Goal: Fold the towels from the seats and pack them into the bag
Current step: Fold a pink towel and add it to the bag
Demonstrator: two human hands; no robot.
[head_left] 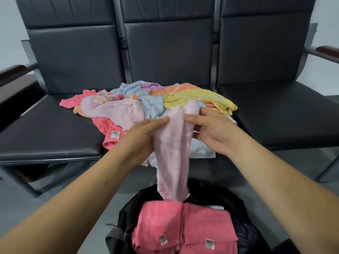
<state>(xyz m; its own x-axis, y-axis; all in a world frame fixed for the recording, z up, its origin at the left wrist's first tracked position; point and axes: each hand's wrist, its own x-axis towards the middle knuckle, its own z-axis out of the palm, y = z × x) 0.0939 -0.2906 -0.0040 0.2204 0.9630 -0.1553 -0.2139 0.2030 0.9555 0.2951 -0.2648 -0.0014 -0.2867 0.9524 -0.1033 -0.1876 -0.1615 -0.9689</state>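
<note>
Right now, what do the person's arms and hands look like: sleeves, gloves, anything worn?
No gloves. The left hand and right hand show no rings on the visible fingers, and neither wrist has a watch or band. The left forearm and right forearm are uncovered to the frame edge, with no sleeve in view.

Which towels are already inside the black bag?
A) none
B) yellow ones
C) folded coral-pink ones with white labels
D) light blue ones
C: folded coral-pink towels with white labels lie in the black bag, below the pale pink towel that the left hand and right hand hold.
</note>
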